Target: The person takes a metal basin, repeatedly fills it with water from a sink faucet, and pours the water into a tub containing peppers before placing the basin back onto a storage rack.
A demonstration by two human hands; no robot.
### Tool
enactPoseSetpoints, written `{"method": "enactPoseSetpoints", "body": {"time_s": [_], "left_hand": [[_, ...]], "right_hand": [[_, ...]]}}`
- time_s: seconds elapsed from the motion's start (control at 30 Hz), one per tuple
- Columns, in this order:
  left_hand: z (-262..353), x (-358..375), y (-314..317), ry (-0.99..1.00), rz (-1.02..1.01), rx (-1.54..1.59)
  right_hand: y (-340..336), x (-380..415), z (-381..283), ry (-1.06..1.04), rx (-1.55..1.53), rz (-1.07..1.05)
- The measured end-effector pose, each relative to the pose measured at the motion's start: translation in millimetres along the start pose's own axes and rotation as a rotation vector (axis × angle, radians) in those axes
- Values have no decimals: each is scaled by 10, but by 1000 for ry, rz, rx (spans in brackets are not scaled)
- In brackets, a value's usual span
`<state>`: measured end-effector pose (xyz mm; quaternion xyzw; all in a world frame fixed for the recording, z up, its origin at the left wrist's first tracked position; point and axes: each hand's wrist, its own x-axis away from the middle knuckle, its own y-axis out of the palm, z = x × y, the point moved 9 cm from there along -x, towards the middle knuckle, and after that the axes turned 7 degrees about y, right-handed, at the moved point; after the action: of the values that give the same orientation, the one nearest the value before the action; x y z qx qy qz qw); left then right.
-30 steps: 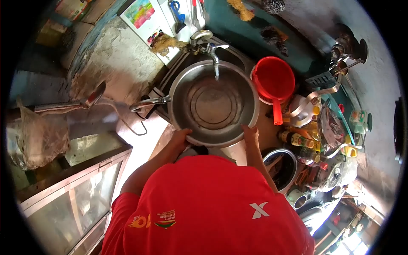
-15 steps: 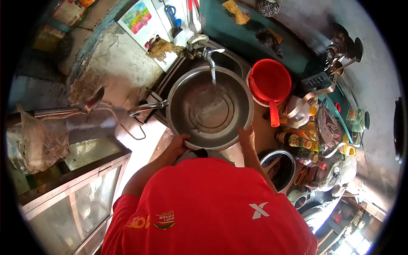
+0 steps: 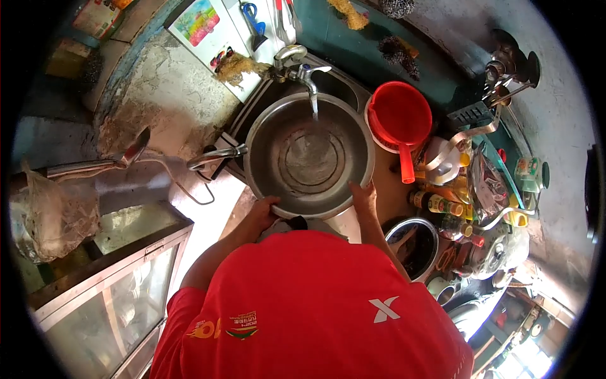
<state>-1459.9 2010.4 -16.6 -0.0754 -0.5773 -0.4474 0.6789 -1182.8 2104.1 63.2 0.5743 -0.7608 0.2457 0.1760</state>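
A wide metal basin (image 3: 265, 183) sits over the sink (image 3: 347, 95), under the tap (image 3: 307, 74), from which water runs into it. My left hand (image 3: 263, 212) grips the basin's rim at the lower left. On the lower right, my right hand (image 3: 363, 197) holds the same rim, its fingers partly hidden by the basin. Water covers the basin's bottom, where ring marks show.
A red dipper (image 3: 400, 114) rests right of the basin. Beyond it stand bottles (image 3: 435, 203) and a dark pot (image 3: 411, 247). A glass-fronted cabinet (image 3: 120, 303) is at the lower left; utensils (image 3: 505, 69) hang at the upper right.
The view has shifted slightly, with the basin and tap a little higher and further left in the frame. Both hands keep their hold on the rim. The water surface looks calmer.
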Motion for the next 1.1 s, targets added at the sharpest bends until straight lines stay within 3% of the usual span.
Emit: {"method": "enactPoseSetpoints", "body": {"time_s": [0.37, 0.43, 0.57, 0.77, 1.1], "left_hand": [[123, 201, 118, 97, 71, -68], [108, 202, 178, 65, -27, -69], [109, 198, 179, 69, -23, -60], [54, -25, -9, 112, -46, -54], [132, 177, 177, 109, -63, -95]], "right_hand": [[-26, -106, 109, -110, -6, -50], [-8, -55, 40, -106, -24, -54], [-9, -93, 74, -168, -94, -77], [10, -89, 158, -47, -173, -106], [25, -54, 126, -29, -209, -119]]}}
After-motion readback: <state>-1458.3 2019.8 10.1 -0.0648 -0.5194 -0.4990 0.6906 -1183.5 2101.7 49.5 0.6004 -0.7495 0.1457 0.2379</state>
